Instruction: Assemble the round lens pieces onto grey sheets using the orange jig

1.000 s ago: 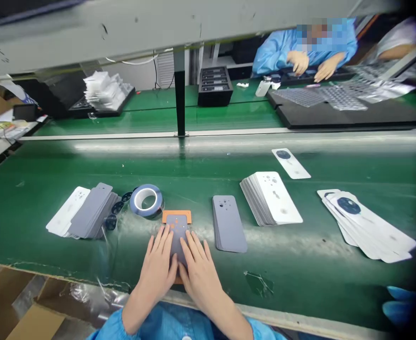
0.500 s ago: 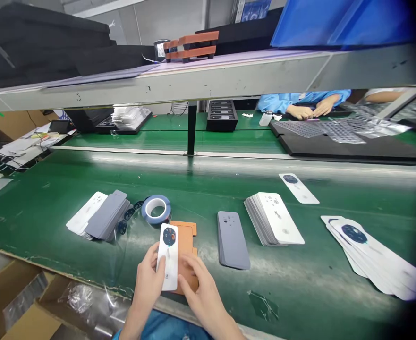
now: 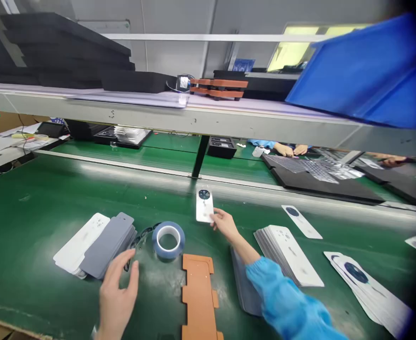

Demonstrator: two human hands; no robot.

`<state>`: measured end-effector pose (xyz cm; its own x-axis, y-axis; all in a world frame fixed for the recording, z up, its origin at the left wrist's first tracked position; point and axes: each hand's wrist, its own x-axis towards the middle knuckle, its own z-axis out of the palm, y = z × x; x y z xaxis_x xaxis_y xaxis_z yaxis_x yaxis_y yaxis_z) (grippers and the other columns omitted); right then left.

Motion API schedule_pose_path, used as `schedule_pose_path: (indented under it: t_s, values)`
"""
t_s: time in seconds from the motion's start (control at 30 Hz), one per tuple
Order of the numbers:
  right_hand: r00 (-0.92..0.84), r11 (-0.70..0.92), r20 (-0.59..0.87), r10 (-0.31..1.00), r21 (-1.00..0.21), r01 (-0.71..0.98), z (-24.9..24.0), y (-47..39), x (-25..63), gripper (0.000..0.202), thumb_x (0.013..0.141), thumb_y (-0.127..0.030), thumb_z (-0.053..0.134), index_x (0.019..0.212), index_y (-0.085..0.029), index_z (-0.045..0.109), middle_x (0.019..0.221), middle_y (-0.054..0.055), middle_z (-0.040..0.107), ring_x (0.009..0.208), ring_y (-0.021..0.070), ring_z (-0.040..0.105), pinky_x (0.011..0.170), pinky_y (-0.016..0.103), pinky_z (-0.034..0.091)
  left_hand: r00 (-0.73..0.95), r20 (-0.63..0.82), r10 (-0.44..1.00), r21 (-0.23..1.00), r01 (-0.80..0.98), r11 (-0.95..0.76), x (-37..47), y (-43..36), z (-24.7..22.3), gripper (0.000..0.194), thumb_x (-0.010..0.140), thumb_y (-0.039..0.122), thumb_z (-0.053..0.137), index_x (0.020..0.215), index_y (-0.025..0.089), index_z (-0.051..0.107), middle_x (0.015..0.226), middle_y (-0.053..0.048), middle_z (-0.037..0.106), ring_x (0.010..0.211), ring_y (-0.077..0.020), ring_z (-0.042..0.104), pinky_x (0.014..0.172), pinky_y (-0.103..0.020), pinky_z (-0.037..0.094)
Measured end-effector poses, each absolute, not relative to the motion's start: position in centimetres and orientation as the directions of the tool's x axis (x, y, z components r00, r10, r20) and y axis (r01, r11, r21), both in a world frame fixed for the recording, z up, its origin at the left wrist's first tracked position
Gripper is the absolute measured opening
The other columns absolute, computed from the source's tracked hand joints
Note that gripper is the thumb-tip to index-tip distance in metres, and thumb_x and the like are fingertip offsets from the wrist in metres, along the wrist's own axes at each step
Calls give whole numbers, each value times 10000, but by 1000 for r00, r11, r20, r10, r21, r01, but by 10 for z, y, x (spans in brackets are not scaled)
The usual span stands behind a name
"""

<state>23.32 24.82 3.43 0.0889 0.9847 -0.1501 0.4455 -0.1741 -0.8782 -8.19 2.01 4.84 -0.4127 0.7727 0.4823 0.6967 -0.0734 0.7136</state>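
Observation:
My right hand [image 3: 224, 224] reaches far forward and pinches the lower right corner of a white phone-shaped panel [image 3: 204, 204] with a dark round camera piece. My left hand [image 3: 119, 288] is empty, thumb and fingers apart, just below the strip of dark camera pieces [image 3: 144, 233]. That strip runs to a blue tape roll [image 3: 168, 240]. An orange fixture [image 3: 199, 297] lies bare between my hands. Left of the strip are a grey panel stack [image 3: 106, 245] and a white panel stack [image 3: 82, 243].
Under my right forearm lies a grey panel stack [image 3: 245, 283]. To its right are white stacks [image 3: 292, 255] [image 3: 367, 288] and a single panel [image 3: 301, 222]. A shelf [image 3: 179, 115] crosses above the bench. Another person's hands [image 3: 292, 150] work beyond it.
My right hand has carried the white panel forward from the orange fixture. My left hand has let go of it and moved left towards the strip. The view has tilted up.

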Motion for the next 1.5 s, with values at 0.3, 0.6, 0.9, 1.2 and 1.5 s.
schedule_pose_path:
  t_s: [0.3,0.6,0.9,1.2,1.5]
  values:
    - [247,-255,-91,965,-558,790,17,330,225,373,739,-371,709,999,-108,761,987,252,760,995,419,742,846,536,583,-319,431,844,254,941,225,-176,18,11,583,995,472,483,1462,128,544,1567,-202,490,1460,-401,436,1158,-613,400]
    - [152,-135,-2,988,-478,868,19,284,263,411,894,-368,608,1214,-132,710,1127,169,755,1086,314,713,989,425,532,-286,449,846,307,939,154,-181,17,18,524,991,432,506,1425,147,579,1513,-231,533,1439,-425,450,1122,-626,420]
    - [3,-63,-131,991,-458,887,41,168,365,569,799,-334,761,1341,-176,684,1414,136,659,1292,326,626,1104,408,480,-262,558,788,550,827,-114,-144,8,47,407,947,294,636,1349,232,620,1628,-138,409,1486,-389,404,1215,-633,337]
    - [-40,-50,-173,984,-486,873,32,153,372,581,808,-341,761,1349,-170,636,1365,147,676,1196,314,675,982,399,551,189,311,931,690,629,-358,-36,-18,13,241,969,299,574,1150,220,712,1131,-80,759,1022,-227,743,868,-327,634]
    - [-56,9,-88,995,-462,887,30,154,378,482,797,-294,740,1241,-129,651,1319,208,662,1224,368,636,1073,492,485,-188,408,893,589,802,-100,-68,-16,7,222,978,335,560,1079,203,707,1039,-102,702,910,-228,689,828,-359,591]
